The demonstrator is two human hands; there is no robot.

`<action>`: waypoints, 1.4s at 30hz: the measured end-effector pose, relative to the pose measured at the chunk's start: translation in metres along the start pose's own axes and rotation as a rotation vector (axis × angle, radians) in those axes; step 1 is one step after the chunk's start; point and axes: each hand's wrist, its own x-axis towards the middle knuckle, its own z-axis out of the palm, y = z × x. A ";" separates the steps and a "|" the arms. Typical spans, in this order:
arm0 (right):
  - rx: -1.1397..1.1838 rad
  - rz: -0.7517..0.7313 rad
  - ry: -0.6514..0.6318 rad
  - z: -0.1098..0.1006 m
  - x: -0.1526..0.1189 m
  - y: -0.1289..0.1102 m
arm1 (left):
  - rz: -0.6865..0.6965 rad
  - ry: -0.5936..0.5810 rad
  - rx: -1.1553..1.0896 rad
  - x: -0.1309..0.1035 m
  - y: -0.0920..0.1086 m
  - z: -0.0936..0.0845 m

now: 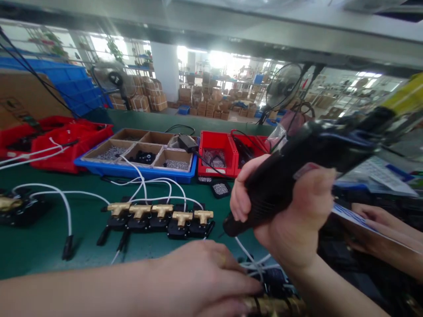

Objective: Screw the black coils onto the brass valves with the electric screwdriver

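Note:
My right hand [291, 211] grips a black electric screwdriver [313, 154], held slanted with its tip down to the left above the green table. My left hand [205, 277] lies low at the front edge, pressing on a brass fitting with a black body [274, 304], mostly hidden under the hand. White wires [251, 259] run from that part. A row of several black valves with brass T-fittings [161, 215] stands on the mat just beyond my left hand.
A blue tray [139, 169] of cardboard compartments with screws sits behind the row, red bins [216, 152] to its right and left. Another person's hands [373, 220] rest at the right on paperwork. Another brass part [9, 204] sits far left.

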 end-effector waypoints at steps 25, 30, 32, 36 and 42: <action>0.112 0.083 -0.020 0.008 0.007 0.024 | -0.277 0.228 0.118 -0.036 -0.090 -0.011; 0.047 0.062 -0.014 0.010 0.006 0.026 | -0.209 0.273 0.100 -0.031 -0.091 -0.009; 0.012 0.047 -0.008 0.010 0.006 0.027 | -0.185 0.293 0.096 -0.030 -0.093 -0.009; -0.012 0.043 0.020 0.012 0.007 0.029 | -0.160 0.299 0.103 -0.030 -0.095 -0.008; -0.020 0.070 0.039 0.013 0.009 0.030 | -0.170 0.299 0.123 -0.031 -0.093 -0.008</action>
